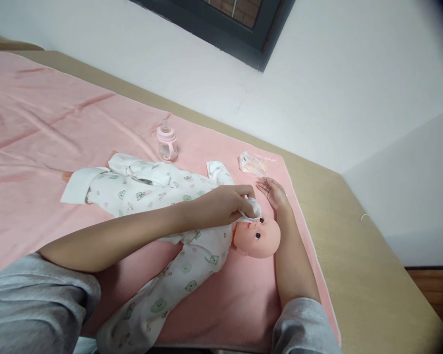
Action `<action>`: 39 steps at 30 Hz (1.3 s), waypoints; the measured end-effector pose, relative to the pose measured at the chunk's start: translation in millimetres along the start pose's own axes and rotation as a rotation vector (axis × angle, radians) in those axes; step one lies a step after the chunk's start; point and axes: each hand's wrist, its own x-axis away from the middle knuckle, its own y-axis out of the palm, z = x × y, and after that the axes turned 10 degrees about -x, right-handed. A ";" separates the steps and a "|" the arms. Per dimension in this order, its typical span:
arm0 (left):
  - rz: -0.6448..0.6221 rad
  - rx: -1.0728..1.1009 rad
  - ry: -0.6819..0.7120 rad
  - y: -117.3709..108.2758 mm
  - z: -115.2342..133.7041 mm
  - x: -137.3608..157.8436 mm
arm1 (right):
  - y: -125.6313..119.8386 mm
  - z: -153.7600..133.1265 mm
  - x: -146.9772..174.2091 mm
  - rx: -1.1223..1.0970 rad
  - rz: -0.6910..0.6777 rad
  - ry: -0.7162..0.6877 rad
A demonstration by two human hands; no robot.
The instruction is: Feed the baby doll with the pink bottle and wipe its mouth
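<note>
A baby doll (pixel 261 241) in white printed pajamas (pixel 197 196) lies on its back, its head toward the right. My left hand (pixel 229 202) reaches across the doll's chest, fingers closed on a white wipe (pixel 253 210). The wipe touches the doll's face beside the mouth and cheek. Past the top of the doll's head, my right hand (pixel 273 192) rests by the blanket with fingers stretched out and nothing visible in it. Just beyond those fingertips lies a crumpled clear plastic packet (pixel 251 163).
Under the doll spreads a wrinkled pink blanket (pixel 40 113) on a wooden table (pixel 358 265). A pink baby bottle (pixel 167 142) stands upright beyond the doll's legs. A white wall (pixel 317 98) with a dark window frame (pixel 239 39) rises behind the table.
</note>
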 end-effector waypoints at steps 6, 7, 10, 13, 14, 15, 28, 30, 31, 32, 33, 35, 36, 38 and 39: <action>-0.041 0.019 -0.015 3.3 0.0 1.2 | 0.3 -0.1 0.2 0.029 0.001 -0.006; -0.047 0.017 -0.015 3.5 -0.2 1.5 | 0.2 -0.1 -0.1 0.035 0.000 -0.005; -0.041 0.015 -0.011 3.4 0.3 1.8 | -0.3 -0.1 -0.7 0.040 -0.003 -0.007; -0.013 0.007 -0.009 2.9 0.9 0.8 | 0.0 -0.4 -0.4 0.036 -0.005 -0.011; -0.012 0.000 -0.012 2.8 0.9 0.3 | 0.3 -0.5 -0.1 0.032 -0.004 -0.009; -0.015 -0.005 -0.016 2.8 0.9 -0.1 | 0.7 -0.6 0.2 0.028 -0.002 -0.005; -0.017 -0.072 -0.081 4.1 -1.8 -0.6 | -0.1 -0.6 0.0 0.012 -0.016 -0.002; -0.002 -0.059 -0.110 1.6 -2.2 -0.9 | 0.7 -0.6 0.8 0.019 -0.012 0.008; 0.016 -0.053 -0.126 -0.6 -2.4 -1.2 | 1.3 -0.8 1.3 0.025 -0.016 0.013; 0.039 -0.050 -0.143 -3.6 -2.7 -1.6 | 2.3 -1.5 2.0 0.035 -0.024 0.018; 0.063 -0.048 -0.157 -7.3 -3.1 -1.9 | 3.9 -2.9 2.8 0.050 -0.036 0.020; 0.112 -0.057 -0.184 -16.7 -4.0 -2.4 | 10.1 -9.5 5.4 0.114 -0.066 0.007; 0.129 -0.064 -0.200 -22.1 -4.4 -2.4 | 15.4 -15.1 7.9 0.177 -0.082 -0.011; 0.133 -0.085 -0.241 -33.7 -5.2 -1.8 | 31.7 -31.0 17.8 0.383 -0.123 -0.073; 0.123 -0.095 -0.259 -39.3 -5.7 -1.2 | 42.6 -40.6 26.0 0.523 -0.149 -0.120</action>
